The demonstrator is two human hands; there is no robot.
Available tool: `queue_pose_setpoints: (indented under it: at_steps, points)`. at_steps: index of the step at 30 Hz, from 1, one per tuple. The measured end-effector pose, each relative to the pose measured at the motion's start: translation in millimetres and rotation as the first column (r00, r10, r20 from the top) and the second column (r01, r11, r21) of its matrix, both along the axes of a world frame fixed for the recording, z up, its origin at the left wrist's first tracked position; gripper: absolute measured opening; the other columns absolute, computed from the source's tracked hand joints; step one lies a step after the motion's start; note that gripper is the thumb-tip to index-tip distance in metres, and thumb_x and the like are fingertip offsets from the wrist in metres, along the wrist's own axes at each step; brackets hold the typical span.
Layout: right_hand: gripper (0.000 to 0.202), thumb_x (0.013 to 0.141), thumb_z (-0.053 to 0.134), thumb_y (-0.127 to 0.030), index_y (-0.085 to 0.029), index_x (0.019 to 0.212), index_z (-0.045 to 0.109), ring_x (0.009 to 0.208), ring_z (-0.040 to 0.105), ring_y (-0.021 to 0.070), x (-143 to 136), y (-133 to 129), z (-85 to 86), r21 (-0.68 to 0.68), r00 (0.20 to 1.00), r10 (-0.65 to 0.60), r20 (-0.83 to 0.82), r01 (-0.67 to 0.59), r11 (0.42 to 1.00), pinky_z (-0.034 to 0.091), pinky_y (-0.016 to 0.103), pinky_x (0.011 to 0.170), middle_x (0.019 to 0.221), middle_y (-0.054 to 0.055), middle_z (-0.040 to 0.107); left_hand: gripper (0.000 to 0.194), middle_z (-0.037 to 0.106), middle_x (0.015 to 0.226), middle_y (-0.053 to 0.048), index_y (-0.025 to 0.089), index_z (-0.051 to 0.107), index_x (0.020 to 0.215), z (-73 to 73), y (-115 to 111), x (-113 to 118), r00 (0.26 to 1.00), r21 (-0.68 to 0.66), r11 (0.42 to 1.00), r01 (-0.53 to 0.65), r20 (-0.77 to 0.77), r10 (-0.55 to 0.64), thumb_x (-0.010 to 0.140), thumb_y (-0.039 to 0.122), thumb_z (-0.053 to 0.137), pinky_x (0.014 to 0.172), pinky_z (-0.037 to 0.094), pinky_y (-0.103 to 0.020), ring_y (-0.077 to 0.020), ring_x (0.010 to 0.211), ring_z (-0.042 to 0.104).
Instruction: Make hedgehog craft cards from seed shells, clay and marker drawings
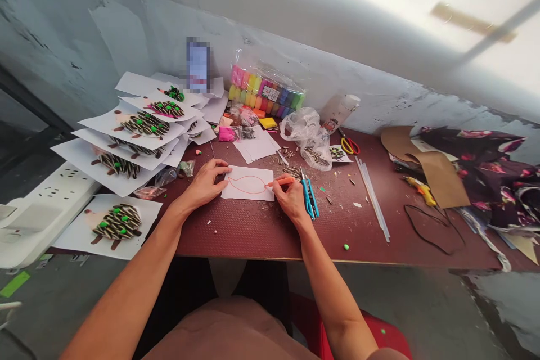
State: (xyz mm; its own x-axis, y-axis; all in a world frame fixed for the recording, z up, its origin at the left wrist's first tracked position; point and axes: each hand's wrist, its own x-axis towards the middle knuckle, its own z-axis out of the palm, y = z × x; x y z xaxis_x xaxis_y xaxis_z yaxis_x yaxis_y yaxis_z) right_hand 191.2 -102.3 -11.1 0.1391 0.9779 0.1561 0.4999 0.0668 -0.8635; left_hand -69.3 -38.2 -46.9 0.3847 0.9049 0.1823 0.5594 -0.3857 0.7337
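Observation:
A small white sheet of paper (247,191) lies on the dark red table in front of me. On it runs an orange outline, rounded with a pointed left end. My right hand (289,197) is closed around an orange marker (287,180), its tip at the outline's right end. My left hand (208,183) rests at the sheet's left edge, fingers apart and holding nothing. Right beside my right hand lie a teal utility knife (309,197) and loose striped sunflower seeds (293,171).
Stacked hedgehog pictures made with seeds (139,124) stand at the left, near a white power strip (46,208). Behind are packs of coloured clay (265,90), a plastic bag (310,138) and a white bottle (341,112). Scissors (350,145), glue sticks (373,199) and a yellow glue gun (421,190) lie rightward.

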Motion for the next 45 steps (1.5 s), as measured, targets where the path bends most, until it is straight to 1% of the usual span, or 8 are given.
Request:
queue_pose_setpoints:
  at_steps: [10,17,22,26,29,33,37,45]
  points:
    - [0.023,0.079,0.056,-0.039,-0.021,0.066,0.06,0.049,0.046,0.0123,-0.2,-1.9,0.7,0.005,0.999,0.003,0.044,-0.003,1.0,0.034,0.026,0.051,0.054,-0.002,0.054,0.039,0.061,0.125,-0.01,0.018,0.074,0.114,-0.3,0.2,0.0,1.0,0.006,1.0,-0.001,-0.005,0.001,0.082,0.028,0.055,0.11,0.046,-0.048,-0.0288,0.121,0.058]
    - [0.022,0.078,0.056,-0.037,-0.021,0.064,0.06,0.049,0.044,0.0121,-1.2,-2.9,0.3,0.012,1.0,-0.002,0.007,0.002,1.0,0.033,0.026,0.051,0.054,-0.003,0.052,0.039,0.061,0.126,-0.01,0.018,0.074,0.115,0.3,0.5,-0.4,1.0,-0.002,1.0,0.001,-0.022,-0.001,0.081,0.027,0.055,0.11,0.046,-0.049,-0.0285,0.119,0.058]
    - [0.022,0.079,0.056,-0.04,-0.022,0.067,0.061,0.049,0.047,0.0126,-1.2,-1.7,-1.3,0.016,0.999,-0.038,-0.028,0.038,0.999,0.033,0.026,0.05,0.057,-0.002,0.056,0.04,0.061,0.126,-0.01,0.018,0.074,0.115,1.1,0.1,0.1,1.0,-0.009,1.0,-0.003,-0.019,0.003,0.081,0.027,0.055,0.11,0.046,-0.049,-0.0288,0.121,0.058]
    - [0.023,0.081,0.058,-0.04,-0.021,0.069,0.063,0.049,0.047,0.0127,-0.9,-0.6,-2.5,0.003,1.0,-0.023,0.001,0.023,1.0,0.034,0.026,0.051,0.056,-0.002,0.055,0.039,0.06,0.126,-0.01,0.019,0.074,0.115,1.8,-0.9,0.4,1.0,-0.009,1.0,-0.004,-0.016,0.004,0.081,0.027,0.055,0.111,0.045,-0.049,-0.0288,0.121,0.058]
    - [0.024,0.082,0.059,-0.04,-0.021,0.068,0.063,0.05,0.047,0.0128,-1.3,0.4,-3.0,0.024,0.999,-0.038,0.031,0.037,0.999,0.035,0.026,0.052,0.057,-0.002,0.056,0.04,0.06,0.126,-0.01,0.018,0.074,0.115,2.1,-1.2,0.3,1.0,-0.004,1.0,-0.005,-0.019,0.005,0.081,0.027,0.055,0.111,0.045,-0.049,-0.0292,0.122,0.057]
    - [0.025,0.084,0.056,-0.039,-0.021,0.071,0.067,0.051,0.049,0.0134,-2.5,1.7,-2.0,0.035,0.998,-0.04,0.057,0.038,0.999,0.036,0.026,0.052,0.06,0.0,0.06,0.04,0.06,0.126,-0.01,0.019,0.074,0.115,2.0,-1.1,0.0,1.0,-0.004,1.0,-0.003,-0.018,0.003,0.081,0.027,0.055,0.11,0.046,-0.049,-0.0291,0.122,0.057]
    - [0.027,0.084,0.055,-0.041,-0.02,0.074,0.069,0.052,0.05,0.0138,-3.6,2.0,-0.3,0.027,0.999,-0.022,0.04,0.021,0.999,0.035,0.026,0.052,0.064,0.002,0.065,0.04,0.06,0.127,-0.01,0.02,0.074,0.116,2.3,-1.3,0.0,1.0,-0.004,1.0,-0.002,-0.021,0.002,0.082,0.028,0.055,0.111,0.046,-0.049,-0.0293,0.123,0.057]
    - [0.024,0.081,0.055,-0.04,-0.021,0.067,0.062,0.049,0.046,0.0128,-4.1,0.4,1.7,0.021,0.999,-0.029,0.041,0.029,0.999,0.033,0.026,0.05,0.057,-0.001,0.057,0.04,0.061,0.126,-0.01,0.019,0.074,0.116,3.1,-1.9,0.7,1.0,-0.003,1.0,-0.008,-0.018,0.008,0.082,0.027,0.054,0.111,0.046,-0.049,-0.0291,0.122,0.057]
